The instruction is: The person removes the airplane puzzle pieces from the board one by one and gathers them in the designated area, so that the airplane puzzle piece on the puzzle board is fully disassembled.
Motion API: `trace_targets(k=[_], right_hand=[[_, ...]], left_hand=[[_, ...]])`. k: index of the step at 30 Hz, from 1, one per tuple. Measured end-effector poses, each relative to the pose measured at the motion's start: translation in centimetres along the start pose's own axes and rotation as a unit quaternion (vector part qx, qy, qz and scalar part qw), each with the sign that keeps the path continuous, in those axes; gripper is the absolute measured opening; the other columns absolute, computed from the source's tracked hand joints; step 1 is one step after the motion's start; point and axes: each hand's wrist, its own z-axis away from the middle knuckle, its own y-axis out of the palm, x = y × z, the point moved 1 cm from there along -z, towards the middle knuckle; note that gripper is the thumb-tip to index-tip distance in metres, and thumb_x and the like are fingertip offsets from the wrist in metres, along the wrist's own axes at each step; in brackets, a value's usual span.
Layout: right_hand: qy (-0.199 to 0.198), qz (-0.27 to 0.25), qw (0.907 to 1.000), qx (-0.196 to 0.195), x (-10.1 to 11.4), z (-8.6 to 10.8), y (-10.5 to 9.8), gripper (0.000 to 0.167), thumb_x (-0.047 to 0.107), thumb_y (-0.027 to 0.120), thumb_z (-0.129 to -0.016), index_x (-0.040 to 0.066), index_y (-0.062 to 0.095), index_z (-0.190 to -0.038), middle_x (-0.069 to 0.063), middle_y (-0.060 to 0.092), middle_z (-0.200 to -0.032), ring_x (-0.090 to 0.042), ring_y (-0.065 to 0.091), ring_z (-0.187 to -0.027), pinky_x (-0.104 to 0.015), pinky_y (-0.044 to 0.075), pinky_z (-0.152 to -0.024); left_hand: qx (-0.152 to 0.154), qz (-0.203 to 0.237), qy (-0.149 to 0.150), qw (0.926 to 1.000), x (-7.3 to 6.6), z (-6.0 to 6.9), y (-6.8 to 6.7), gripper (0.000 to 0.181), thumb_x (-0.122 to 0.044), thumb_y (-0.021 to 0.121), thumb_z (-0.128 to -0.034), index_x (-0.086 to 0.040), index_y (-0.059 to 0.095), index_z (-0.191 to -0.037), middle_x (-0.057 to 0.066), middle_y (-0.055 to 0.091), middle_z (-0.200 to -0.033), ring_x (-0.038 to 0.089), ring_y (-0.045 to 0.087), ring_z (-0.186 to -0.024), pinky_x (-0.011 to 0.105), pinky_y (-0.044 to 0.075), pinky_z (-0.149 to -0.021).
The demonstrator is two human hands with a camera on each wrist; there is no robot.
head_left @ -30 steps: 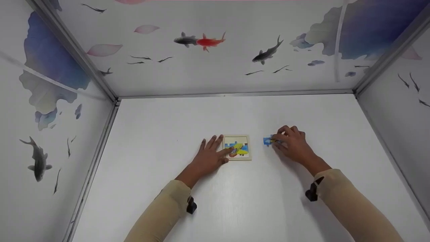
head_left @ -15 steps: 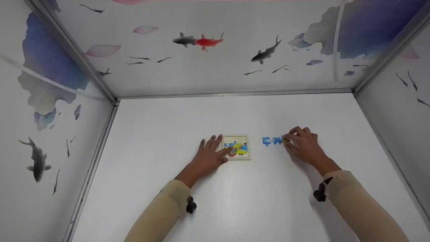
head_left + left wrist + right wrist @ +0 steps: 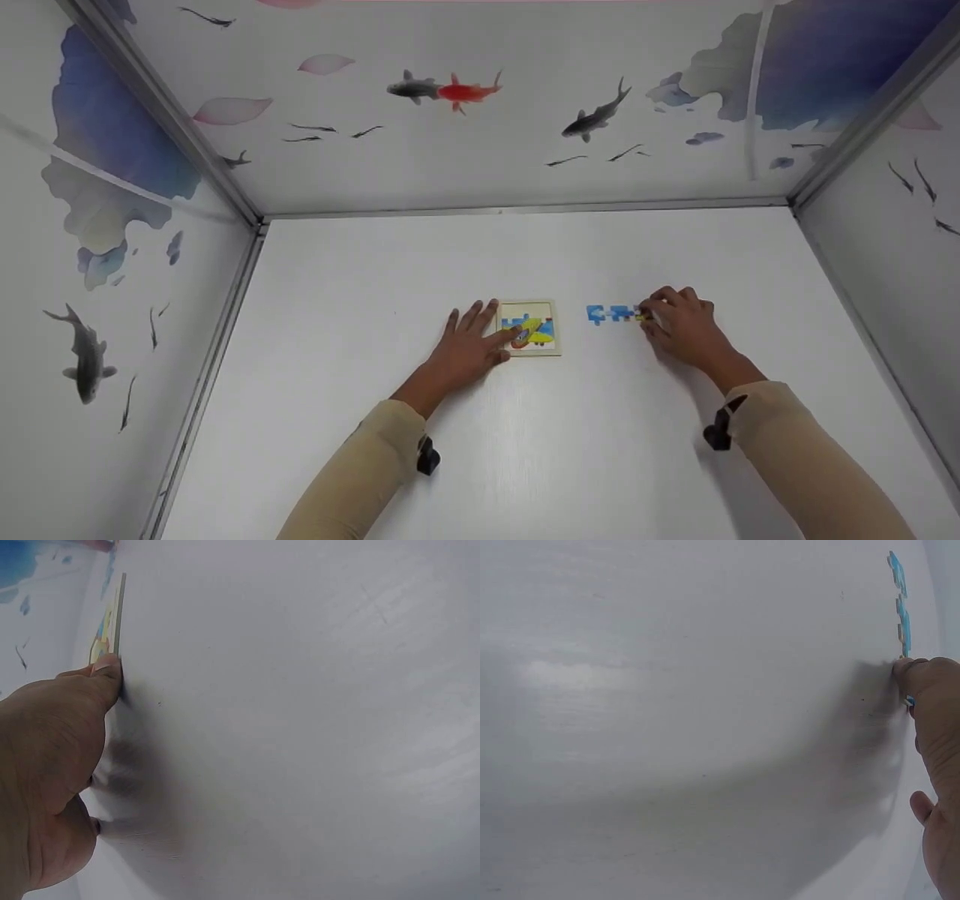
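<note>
My left hand (image 3: 466, 351) rests with spread fingers at the left side of a small wooden puzzle tray (image 3: 557, 330). Its index finger lies over the tray's lower part, on joined pieces (image 3: 536, 330) showing a yellow and blue picture. The tray's upper part shows bare wood. In the left wrist view, the tray (image 3: 120, 615) appears edge-on past the thumb. To its right, blue jigsaw pieces (image 3: 595, 313) lie in a row. My right hand (image 3: 684, 326) pinches a jigsaw piece (image 3: 642, 313) with some yellow at the row's right end; the fingers hide most of it.
A white tabletop (image 3: 495, 450) spreads around the tray and pieces. Metal-edged white panels (image 3: 510, 165) printed with fish and leaves enclose it at the back and both sides. Small black devices (image 3: 428, 457) sit at both cuffs.
My right hand has moved right, mostly during the first half second, uncovering more blue pieces in the row. The left hand and the tray have stayed in place.
</note>
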Motion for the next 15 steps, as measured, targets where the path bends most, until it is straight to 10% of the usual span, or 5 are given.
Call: trace_targets(k=[15], right_hand=[[-0.005,0.016,0.9998,0.005,-0.17,-0.05,0.05,0.038,0.024,0.07,-0.11,0.005,0.068,-0.143,-0.019,0.062,-0.144,-0.048,0.052,-0.13,-0.081,0.044,-0.101]], left_hand=[[-0.003,-0.014,-0.003,0.9999,-0.04,-0.16,0.18,0.056,-0.057,0.042,-0.1164,-0.044,0.042,-0.17,0.01,0.013,-0.188,0.037,0.014,-0.175,0.067,0.016,-0.138]])
